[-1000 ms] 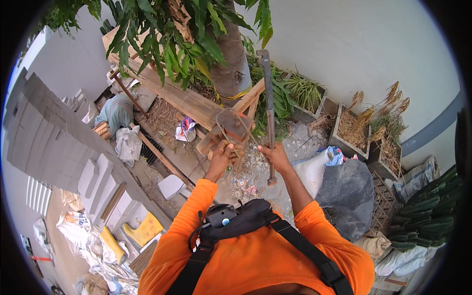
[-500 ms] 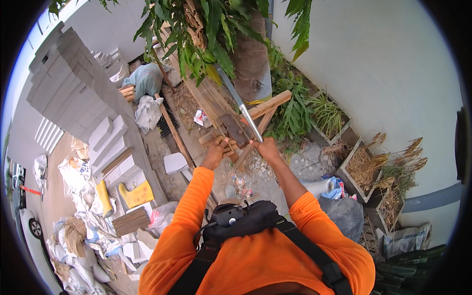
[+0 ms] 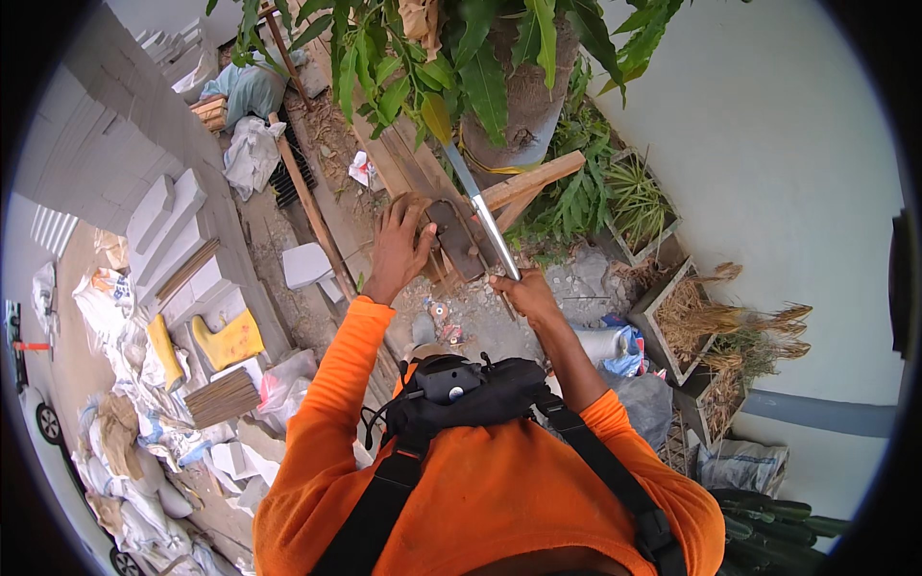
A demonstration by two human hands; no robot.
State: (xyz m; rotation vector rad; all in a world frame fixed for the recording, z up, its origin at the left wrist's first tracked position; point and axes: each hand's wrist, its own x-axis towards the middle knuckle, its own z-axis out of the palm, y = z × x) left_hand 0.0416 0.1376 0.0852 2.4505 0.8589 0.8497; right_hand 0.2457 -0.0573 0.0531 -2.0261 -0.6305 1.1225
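My left hand (image 3: pixel 401 245) lies with fingers stretched out on the wooden planks (image 3: pixel 396 154), beside a dark, rusty metal block (image 3: pixel 456 240). Its fingers hold nothing that I can see. My right hand (image 3: pixel 528 296) is closed around the near end of a long metal pipe (image 3: pixel 492 226), shiny at this end and duller grey farther up. The pipe slants away to the left along the planks, and leaves hide its far end. A wooden brace (image 3: pixel 533 180) sticks out to the right beside the pipe.
Leafy branches (image 3: pixel 480 67) hang over the far planks by a tree trunk (image 3: pixel 509 125). Pale blocks (image 3: pixel 168 226), yellow boots (image 3: pixel 228 339) and sacks (image 3: pixel 106 317) lie to the left. Planters (image 3: pixel 663 307) line the wall on the right. Another timber (image 3: pixel 312 206) lies left of the planks.
My left hand has opened and moved slightly left and away from me, flat onto the wood. My right hand stays at the pipe's end. The view has shifted a little.
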